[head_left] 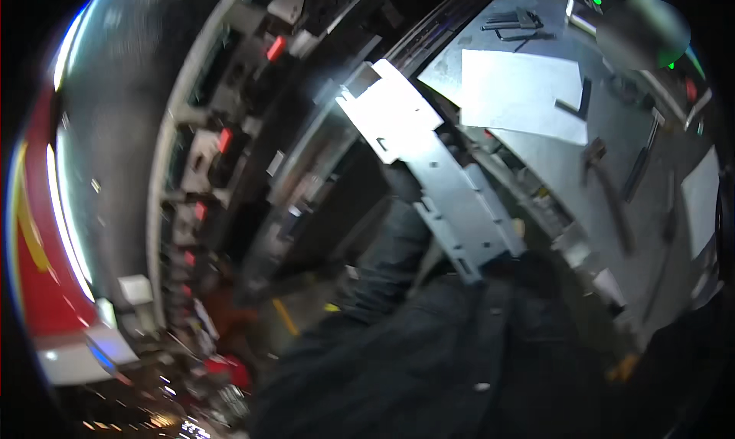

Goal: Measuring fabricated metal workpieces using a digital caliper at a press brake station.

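- Long grey sheet-metal bracket [436, 171], slotted and notched along its edges, runs diagonally from upper centre to lower right; its upper end is washed out by glare.
- Lower end of the bracket sits at the right hand [528, 267], in a dark glove or sleeve; one fingertip shows pale at the bracket's right edge. Grip closed on the bracket's lower end.
- Left hand [402, 182], dark-gloved, lies under or behind the bracket's middle, touching it; whether this grip is closed or loose, cannot tell.
- Dark sleeves [429, 347] fill the lower centre.
- Bracket is held above the gap between a dark machine frame [230, 148] with red tabs on the left and a grey worktop [551, 156] on the right.
- On the worktop: white paper sheet [521, 94], set of hex keys [513, 22] near the far edge, other dark tools, blurred.
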`<state>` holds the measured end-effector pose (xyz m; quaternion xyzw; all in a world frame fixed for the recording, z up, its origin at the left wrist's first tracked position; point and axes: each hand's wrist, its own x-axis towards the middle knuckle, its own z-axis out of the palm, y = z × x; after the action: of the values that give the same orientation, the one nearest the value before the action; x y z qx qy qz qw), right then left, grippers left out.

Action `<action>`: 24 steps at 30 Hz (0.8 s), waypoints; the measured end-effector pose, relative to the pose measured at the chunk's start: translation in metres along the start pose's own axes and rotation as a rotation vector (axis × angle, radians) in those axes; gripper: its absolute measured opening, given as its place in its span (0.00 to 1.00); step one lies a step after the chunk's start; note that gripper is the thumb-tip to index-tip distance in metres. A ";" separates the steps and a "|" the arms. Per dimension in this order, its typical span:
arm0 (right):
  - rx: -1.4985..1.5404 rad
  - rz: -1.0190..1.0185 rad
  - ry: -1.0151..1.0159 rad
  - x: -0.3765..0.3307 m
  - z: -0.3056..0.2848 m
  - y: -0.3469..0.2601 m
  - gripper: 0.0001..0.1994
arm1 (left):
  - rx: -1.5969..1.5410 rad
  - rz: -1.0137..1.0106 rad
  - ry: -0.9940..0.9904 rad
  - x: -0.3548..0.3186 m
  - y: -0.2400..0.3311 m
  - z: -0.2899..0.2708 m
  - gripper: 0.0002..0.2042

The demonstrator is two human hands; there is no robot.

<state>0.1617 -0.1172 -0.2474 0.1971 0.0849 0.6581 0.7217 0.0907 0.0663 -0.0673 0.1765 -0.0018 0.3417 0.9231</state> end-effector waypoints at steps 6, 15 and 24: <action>-0.466 -0.101 0.137 0.031 0.111 0.046 0.17 | -0.177 0.233 0.210 -0.055 0.052 -0.019 0.28; -0.964 0.117 0.199 0.051 0.165 0.059 0.17 | 0.004 0.600 0.208 -0.104 0.060 -0.024 0.21; -1.580 0.420 -0.037 0.112 0.217 0.092 0.21 | 0.157 0.976 0.477 -0.211 0.128 -0.011 0.21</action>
<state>0.1737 -0.0390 0.0015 -0.3469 -0.4547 0.6419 0.5108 -0.1530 0.0274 -0.0626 0.1412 0.1516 0.7598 0.6163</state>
